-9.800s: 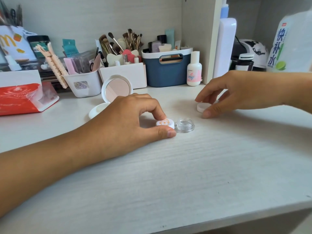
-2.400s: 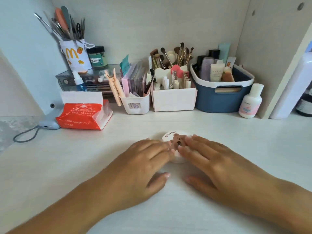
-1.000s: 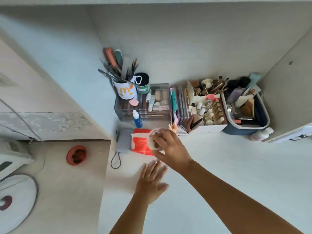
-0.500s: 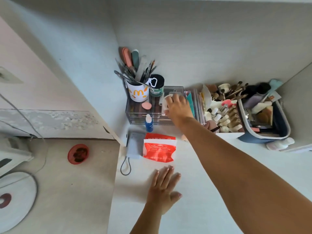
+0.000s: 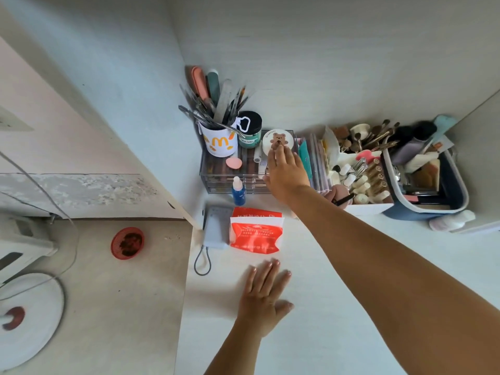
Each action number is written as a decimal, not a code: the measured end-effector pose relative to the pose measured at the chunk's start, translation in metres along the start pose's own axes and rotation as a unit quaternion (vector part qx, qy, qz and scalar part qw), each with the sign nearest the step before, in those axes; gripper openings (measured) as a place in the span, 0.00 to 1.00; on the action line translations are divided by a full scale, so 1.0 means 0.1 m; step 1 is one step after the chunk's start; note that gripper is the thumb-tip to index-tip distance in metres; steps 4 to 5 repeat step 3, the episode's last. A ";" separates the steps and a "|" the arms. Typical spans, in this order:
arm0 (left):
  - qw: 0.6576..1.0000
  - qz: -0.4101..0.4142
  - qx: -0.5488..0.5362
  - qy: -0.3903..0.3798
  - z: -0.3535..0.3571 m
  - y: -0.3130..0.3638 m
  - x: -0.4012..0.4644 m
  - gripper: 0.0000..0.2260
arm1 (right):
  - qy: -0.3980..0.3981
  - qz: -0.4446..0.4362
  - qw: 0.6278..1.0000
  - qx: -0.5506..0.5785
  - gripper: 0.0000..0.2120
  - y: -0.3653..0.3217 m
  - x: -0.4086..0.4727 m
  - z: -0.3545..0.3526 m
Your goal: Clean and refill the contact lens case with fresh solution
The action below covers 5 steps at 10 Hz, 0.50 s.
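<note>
my right hand [image 5: 286, 171] reaches out, straight fingers touching the round bear case [image 5: 278, 142] atop the clear drawer unit [image 5: 230, 174]. left hand [image 5: 266, 296] lies spread flat on the desk [image 5: 338, 307]. i'd let go gently so it sits flat, away from the edge.

soft, even daylight; my left hand [image 5: 266, 293] casts a faint shadow on the desk [image 5: 338, 307]. wide-angle bending stretches the edges, and everything looks slightly soft.

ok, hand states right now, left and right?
Left hand: open, flat on the desk, holding nothing.
Right hand: open, straight fingers touching the round bear case.
</note>
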<state>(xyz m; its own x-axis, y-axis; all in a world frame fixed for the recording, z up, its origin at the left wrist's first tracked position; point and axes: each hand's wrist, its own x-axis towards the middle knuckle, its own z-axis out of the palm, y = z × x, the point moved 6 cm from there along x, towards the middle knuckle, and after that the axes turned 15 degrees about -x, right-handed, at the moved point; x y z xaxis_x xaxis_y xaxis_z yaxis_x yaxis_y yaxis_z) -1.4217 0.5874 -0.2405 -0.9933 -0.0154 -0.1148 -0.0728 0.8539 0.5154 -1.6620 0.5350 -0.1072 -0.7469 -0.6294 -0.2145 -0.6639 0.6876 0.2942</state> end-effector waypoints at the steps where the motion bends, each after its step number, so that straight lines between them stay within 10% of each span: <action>1: 1.000 0.008 0.003 0.010 -0.01 0.01 0.00 0.31 | -0.034 0.008 0.999 -0.006 0.32 0.04 0.14 -0.03; 5: 0.998 0.039 -0.008 0.043 0.01 0.04 0.01 0.31 | -0.012 0.012 0.999 0.030 0.30 -0.02 0.01 -0.17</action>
